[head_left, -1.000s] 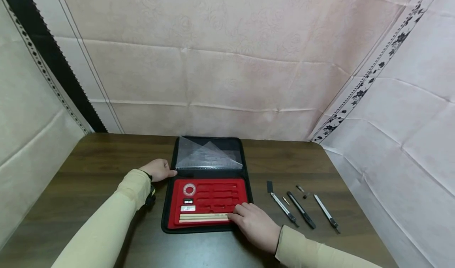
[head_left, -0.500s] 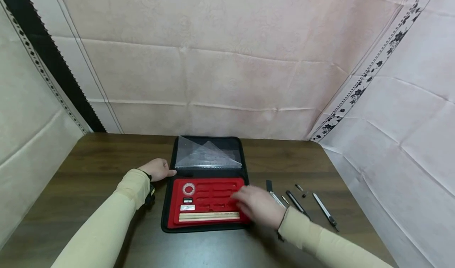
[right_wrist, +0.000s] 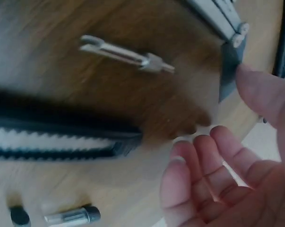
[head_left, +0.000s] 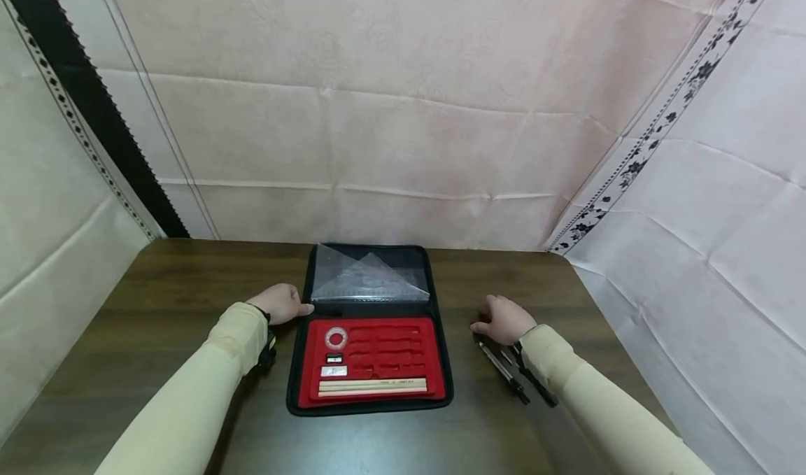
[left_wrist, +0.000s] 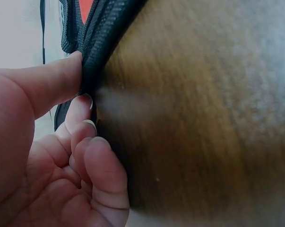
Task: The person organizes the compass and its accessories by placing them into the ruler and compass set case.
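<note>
Right hand (head_left: 504, 319) shifted from above the black case (head_left: 378, 310) to its right.
Left hand (head_left: 280, 303) pinches the case's left edge; the right, fingers parted, has its thumb at a dark flat piece (right_wrist: 229, 68) right of the case, contact unclear; pinching by the edges likely suits it.

Brown wood-grain surface (head_left: 271, 433), and there lies the open black case (head_left: 371, 310); right of the case, a silver-and-black tool (head_left: 502, 371), a black tool (right_wrist: 62, 135), a slim metal piece (right_wrist: 125, 54), a little tube (right_wrist: 71, 216).
</note>
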Available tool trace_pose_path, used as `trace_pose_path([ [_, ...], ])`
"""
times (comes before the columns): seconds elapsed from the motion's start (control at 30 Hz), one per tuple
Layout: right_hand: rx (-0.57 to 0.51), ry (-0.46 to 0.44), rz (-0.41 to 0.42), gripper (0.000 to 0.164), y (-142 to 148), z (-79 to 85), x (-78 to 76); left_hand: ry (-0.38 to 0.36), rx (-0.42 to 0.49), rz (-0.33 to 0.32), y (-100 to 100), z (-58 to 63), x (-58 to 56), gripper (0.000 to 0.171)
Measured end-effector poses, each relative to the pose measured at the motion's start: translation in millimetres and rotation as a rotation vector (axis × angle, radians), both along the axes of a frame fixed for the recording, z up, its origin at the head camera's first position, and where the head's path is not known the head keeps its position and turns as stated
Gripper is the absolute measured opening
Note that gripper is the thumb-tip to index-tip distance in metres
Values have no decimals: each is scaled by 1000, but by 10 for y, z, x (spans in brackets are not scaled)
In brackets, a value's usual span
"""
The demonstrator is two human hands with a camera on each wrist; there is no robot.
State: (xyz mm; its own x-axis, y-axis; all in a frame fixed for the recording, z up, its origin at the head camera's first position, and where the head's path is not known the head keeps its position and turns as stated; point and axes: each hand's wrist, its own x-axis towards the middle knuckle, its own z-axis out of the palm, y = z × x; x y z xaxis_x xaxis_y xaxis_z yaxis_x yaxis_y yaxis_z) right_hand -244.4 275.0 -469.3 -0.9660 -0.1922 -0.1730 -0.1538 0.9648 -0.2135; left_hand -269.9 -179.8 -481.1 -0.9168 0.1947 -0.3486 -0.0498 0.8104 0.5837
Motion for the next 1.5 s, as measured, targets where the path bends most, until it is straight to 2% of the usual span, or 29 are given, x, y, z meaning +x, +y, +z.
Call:
trace_pose_path([
  [0.1, -30, -17, -51, 38, -10, -3, -3, 0, 7, -1, -7, 13, -12, 34],
  [0.27, -58, -88, -101, 55, -71, 1, 21, 3, 19, -13, -33, 10, -21, 34],
  [0.53, -89, -110, -135, 26, -253, 32, 13, -6, 10, 4, -86, 14, -14, 34],
  [0.63, -143, -109, -147, 23, -281, -15, -13, -7, 11, 11, -88, 7, -12, 34],
  [0.77, -185, -58, -124, 19, -331, -41, -72, -2, 12, 6, -84, 1, -7, 34],
  [0.9, -207, 35, -77, 22, -459, 79, -224, 2, 10, 13, -72, 0, -6, 33],
  [1.07, -324, 128, -26, 32, -675, 223, -592, 0, 8, 27, -50, -19, -6, 34],
  [1.17, -391, 130, -16, 30, -788, 219, -826, -9, 5, 42, -41, -24, 5, 34],
  [1.27, -412, 122, -24, 31, -879, 187, -1010, -15, 6, 50, -27, -12, 23, 34],
  [1.37, -445, 110, -43, 32, -946, 157, -1145, -14, 10, 53, -1, 2, 28, 34],
  [1.5, -505, 87, -95, 25, -995, 85, -1266, -4, -1, 38, 42, 12, 20, 34],
])
